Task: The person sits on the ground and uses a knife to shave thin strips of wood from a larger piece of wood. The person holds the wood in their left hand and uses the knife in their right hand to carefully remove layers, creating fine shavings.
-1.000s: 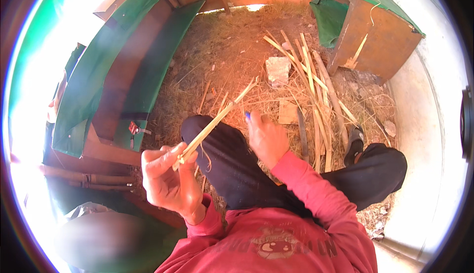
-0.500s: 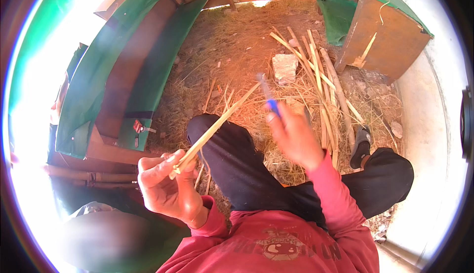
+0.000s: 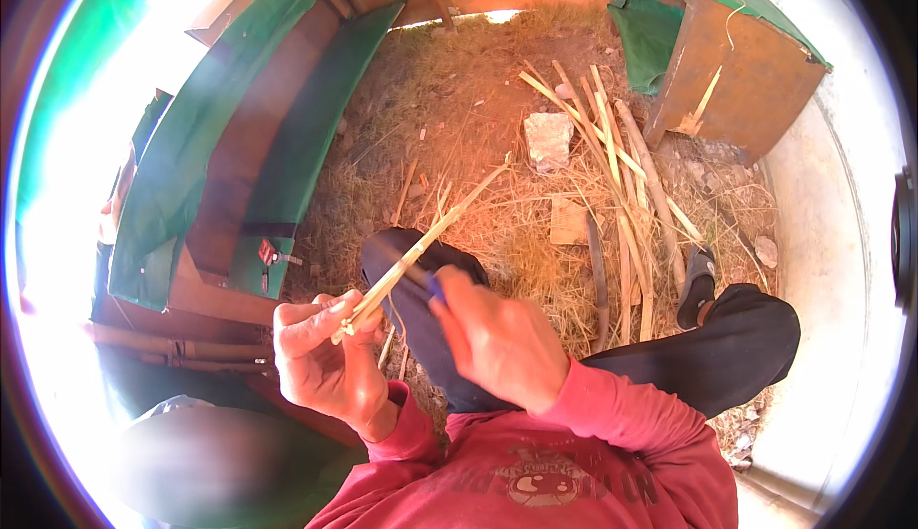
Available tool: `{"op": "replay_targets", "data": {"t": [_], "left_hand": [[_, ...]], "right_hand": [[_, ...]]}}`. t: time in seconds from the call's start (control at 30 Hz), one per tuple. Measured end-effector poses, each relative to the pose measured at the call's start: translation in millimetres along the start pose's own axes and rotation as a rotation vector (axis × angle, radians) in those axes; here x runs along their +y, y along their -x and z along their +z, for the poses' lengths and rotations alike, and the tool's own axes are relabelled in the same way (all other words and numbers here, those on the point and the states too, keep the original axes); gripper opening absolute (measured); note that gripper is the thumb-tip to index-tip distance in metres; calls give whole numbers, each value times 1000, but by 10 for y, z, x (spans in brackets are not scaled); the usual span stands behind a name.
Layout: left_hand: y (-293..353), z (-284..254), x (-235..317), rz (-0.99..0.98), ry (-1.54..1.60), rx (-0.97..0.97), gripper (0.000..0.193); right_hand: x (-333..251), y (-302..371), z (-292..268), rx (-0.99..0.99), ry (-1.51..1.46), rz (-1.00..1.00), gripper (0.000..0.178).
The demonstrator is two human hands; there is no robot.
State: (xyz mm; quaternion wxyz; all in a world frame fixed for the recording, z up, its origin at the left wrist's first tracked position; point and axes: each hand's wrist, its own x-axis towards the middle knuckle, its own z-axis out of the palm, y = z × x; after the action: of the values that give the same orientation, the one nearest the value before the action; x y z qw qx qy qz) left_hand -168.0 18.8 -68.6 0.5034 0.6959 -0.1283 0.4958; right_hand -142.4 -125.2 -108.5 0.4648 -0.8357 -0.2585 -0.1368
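Observation:
Between the thumb and fingers of my left hand (image 3: 330, 362), the near end of a pale split stick (image 3: 445, 221) is pinched. It slants up and away to the right across my left knee, its far end narrow. My right hand (image 3: 502, 333) is closed round the blue handle of a knife (image 3: 436, 287). The knife's blade is smeared by motion and lies close against the middle of the stick; whether it touches cannot be made out.
A pile of long sticks (image 3: 617, 180) lies beyond my right foot, near a pale stone (image 3: 549, 142) and a small wooden block (image 3: 569, 221). Green-covered benches (image 3: 320, 127) stand left, with a wristwatch-like item (image 3: 272, 253). Another person (image 3: 196, 462) is at lower left.
My right hand with the knife has swept from the stick's far end back toward me and left, nearer my left hand. The left hand and the stick have barely moved.

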Motion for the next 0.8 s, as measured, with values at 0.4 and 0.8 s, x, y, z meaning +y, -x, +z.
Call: {"op": "replay_targets", "data": {"t": [0.4,0.8], "left_hand": [[-42,0,-33,20,-6,44,23],[3,-67,-86,28,-7,1,23]], "right_hand": [[402,-71,162,-55,216,108,20],[449,-52,252,-1,246,105,25]]}}
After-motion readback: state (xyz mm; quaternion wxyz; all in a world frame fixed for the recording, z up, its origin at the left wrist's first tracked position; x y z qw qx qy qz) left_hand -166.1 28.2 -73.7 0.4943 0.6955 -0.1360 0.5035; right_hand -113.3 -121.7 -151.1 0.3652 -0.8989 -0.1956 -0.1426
